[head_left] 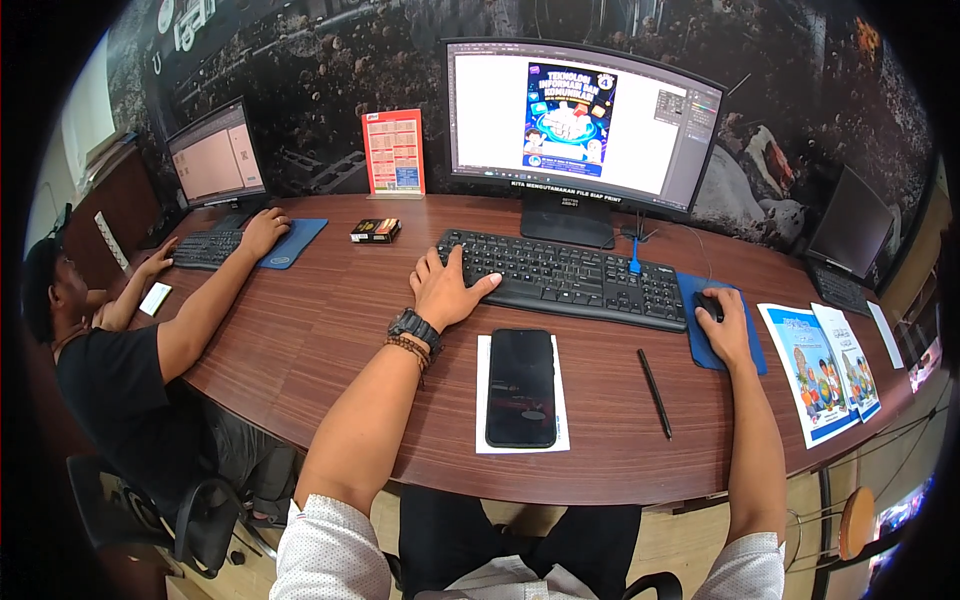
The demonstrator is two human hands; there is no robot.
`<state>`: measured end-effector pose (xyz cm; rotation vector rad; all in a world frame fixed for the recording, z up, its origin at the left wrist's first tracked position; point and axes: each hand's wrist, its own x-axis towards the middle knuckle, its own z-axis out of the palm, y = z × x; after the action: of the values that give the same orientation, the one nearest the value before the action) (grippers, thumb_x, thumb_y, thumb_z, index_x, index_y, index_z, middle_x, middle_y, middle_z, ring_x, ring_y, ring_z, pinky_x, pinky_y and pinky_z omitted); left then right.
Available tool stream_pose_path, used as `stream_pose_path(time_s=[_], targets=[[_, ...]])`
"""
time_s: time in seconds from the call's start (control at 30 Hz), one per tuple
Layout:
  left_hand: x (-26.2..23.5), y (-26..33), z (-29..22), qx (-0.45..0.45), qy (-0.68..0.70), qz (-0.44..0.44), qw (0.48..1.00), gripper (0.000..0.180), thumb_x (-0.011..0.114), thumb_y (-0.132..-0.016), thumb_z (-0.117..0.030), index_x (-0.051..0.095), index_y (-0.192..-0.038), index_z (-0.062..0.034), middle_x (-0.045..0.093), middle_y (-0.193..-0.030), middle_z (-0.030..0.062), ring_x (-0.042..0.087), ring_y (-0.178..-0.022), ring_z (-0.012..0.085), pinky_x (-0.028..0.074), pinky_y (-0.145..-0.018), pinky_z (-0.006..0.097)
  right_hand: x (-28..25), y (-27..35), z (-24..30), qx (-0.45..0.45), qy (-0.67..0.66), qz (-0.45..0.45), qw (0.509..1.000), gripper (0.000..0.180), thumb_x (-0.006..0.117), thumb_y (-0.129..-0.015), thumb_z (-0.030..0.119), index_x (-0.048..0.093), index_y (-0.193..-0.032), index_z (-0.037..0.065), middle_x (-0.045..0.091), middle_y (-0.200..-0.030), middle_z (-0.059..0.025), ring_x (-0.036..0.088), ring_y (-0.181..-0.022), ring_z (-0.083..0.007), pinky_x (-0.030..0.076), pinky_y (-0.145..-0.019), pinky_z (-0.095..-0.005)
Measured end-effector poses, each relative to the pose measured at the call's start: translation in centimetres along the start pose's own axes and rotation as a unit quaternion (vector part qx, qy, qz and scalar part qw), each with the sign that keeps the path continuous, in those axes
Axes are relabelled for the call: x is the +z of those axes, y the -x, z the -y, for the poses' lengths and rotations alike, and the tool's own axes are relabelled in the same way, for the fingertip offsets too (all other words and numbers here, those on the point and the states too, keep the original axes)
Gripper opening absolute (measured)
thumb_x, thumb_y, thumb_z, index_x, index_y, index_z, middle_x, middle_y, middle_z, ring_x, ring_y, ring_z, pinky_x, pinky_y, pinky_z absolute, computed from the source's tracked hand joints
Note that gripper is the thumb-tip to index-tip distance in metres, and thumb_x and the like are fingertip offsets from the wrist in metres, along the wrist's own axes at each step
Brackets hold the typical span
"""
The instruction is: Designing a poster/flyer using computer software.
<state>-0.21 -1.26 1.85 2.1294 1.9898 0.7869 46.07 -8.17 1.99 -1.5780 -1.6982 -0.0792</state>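
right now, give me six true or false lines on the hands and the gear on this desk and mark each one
1. The left hand is on the keyboard. True.
2. The mouse is left of the keyboard. False: the mouse is to its right.
3. The right hand is on the mouse. True.
4. The phone lies on white paper. True.
5. The left hand holds the phone. False: neither hand does.
6. The keyboard is white. False: it is black.
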Motion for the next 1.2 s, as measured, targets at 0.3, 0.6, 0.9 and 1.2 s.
stream_pose_path(time_s=[0.3,0.6,0.9,1.2], targets=[[-0.05,-0.03,-0.06,-0.002,-0.002,0.005,1.000,0.099,0.060,-0.085,-0.071,0.038,-0.148,0.0013,0.029,-0.147,0.0342,0.023,-0.141,0.0494,0.016,-0.114,0.058,0.12,-0.01,-0.24,0.001,-0.007,-0.002,1.000,0.035,0.071,-0.080,0.015,0.065,-0.111,0.003,0.056,-0.111,-0.0127,0.057,-0.108,-0.0308,0.045,-0.096,-0.0398],[-0.06,0.08,-0.13,-0.002,-0.001,-0.002,1.000,0.098,0.060,-0.085,-0.070,0.038,-0.148,0.0013,0.030,-0.147,0.0342,0.022,-0.141,0.0492,0.016,-0.114,0.058,0.11,0.00,-0.15,0.008,-0.013,0.001,1.000,0.035,0.071,-0.079,0.016,0.065,-0.112,0.003,0.056,-0.112,-0.0124,0.057,-0.109,-0.0306,0.045,-0.096,-0.0400],[-0.15,0.11,-0.09,-0.004,0.000,0.002,1.000,0.097,0.061,-0.084,-0.070,0.039,-0.148,0.0004,0.029,-0.148,0.0338,0.023,-0.141,0.0491,0.016,-0.114,0.058,0.04,0.00,-0.01,0.005,-0.010,0.000,1.000,0.036,0.071,-0.079,0.016,0.065,-0.112,0.003,0.056,-0.112,-0.0123,0.057,-0.109,-0.0306,0.045,-0.096,-0.0394],[-0.11,0.12,-0.13,-0.004,0.003,0.001,1.000,0.098,0.061,-0.084,-0.070,0.039,-0.148,0.0003,0.030,-0.148,0.0336,0.023,-0.141,0.0493,0.016,-0.114,0.058,-0.05,0.01,0.19,0.005,-0.008,0.000,1.000,0.035,0.071,-0.079,0.015,0.065,-0.111,0.003,0.057,-0.111,-0.0128,0.057,-0.108,-0.0306,0.045,-0.096,-0.0390]])
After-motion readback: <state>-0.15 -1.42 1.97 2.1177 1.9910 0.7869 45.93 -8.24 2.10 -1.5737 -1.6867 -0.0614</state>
